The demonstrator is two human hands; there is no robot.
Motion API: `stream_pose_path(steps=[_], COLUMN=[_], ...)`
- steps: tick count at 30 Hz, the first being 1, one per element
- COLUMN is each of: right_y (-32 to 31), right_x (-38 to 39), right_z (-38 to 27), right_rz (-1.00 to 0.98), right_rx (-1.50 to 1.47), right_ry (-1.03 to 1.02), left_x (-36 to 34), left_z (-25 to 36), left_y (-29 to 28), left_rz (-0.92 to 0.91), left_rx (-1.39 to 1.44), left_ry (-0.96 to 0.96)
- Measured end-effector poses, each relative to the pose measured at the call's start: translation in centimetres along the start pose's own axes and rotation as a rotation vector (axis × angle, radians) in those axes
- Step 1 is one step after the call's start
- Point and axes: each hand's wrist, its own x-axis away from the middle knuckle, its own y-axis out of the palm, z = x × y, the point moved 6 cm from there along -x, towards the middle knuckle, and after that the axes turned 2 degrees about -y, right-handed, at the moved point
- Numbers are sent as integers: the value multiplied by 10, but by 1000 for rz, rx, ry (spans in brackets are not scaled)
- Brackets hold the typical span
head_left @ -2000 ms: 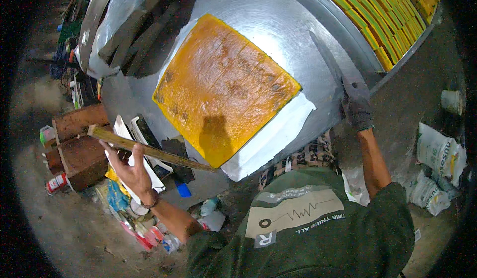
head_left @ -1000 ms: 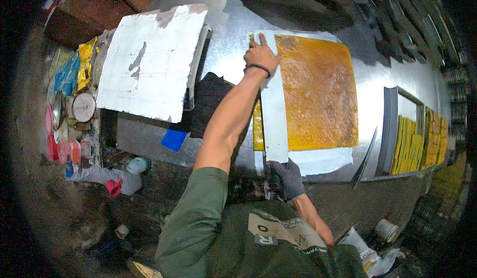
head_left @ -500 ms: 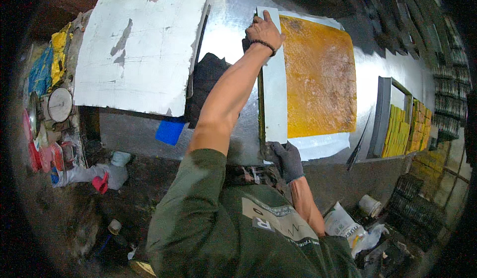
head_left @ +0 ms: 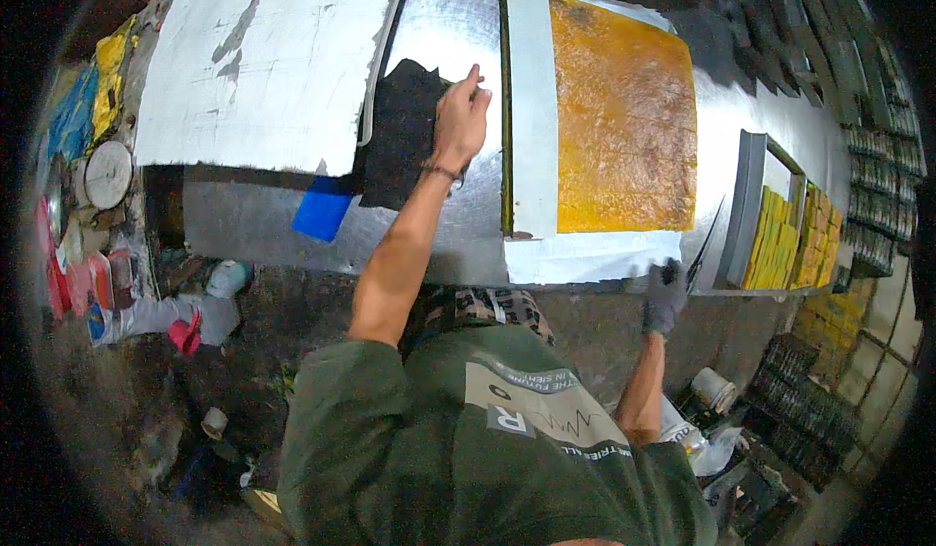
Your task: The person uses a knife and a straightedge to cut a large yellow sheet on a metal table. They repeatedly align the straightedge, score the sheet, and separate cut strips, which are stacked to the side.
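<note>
My bare left hand (head_left: 461, 122), wearing a dark bracelet, is over the right edge of a black cloth (head_left: 402, 136). Its fingers are stretched out and nothing is in them. To its right, a long pale flat strip (head_left: 531, 107) lies along the left side of a glossy amber-yellow slab (head_left: 624, 117). Under the slab, a white sheet (head_left: 595, 258) sticks out at the near edge. At that sheet's near right corner is my gloved right hand (head_left: 666, 297), fingers partly spread, close to a dark, thin-bladed tool (head_left: 709, 246). I see nothing held in it.
A large white board (head_left: 273, 68) covers the metal table's left part, with a blue piece (head_left: 323, 209) by its near edge. At right stands a grey frame (head_left: 746, 205) beside yellow bars (head_left: 775, 239). A round dial scale (head_left: 108, 175) is far left; dark racks (head_left: 882, 190) are far right.
My left hand has let go of the pale strip's far end and moved left toward the black cloth. My right hand has left the strip's near end and moved right toward the thin tool.
</note>
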Motion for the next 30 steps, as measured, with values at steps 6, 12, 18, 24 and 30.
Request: stream_pose_path(steps=[6, 12, 18, 24, 30], right_y=[-12, 2, 16, 62, 87], right_x=[-57, -80, -35, 64, 88], right_z=[110, 187, 114, -108, -207], right_rz=[-11, -54, 0, -581, -723], right_rx=[427, 302, -543, -947, -1051], right_ry=[66, 306, 252, 246, 301], left_x=[80, 88, 57, 26, 33], left_z=[-13, -13, -6, -16, -22], left_y=[21, 45, 51, 57, 66], left_rz=[-74, -21, 4, 26, -49], left_rx=[371, 414, 219, 541, 665], left_ry=[-64, -46, -30, 53, 0])
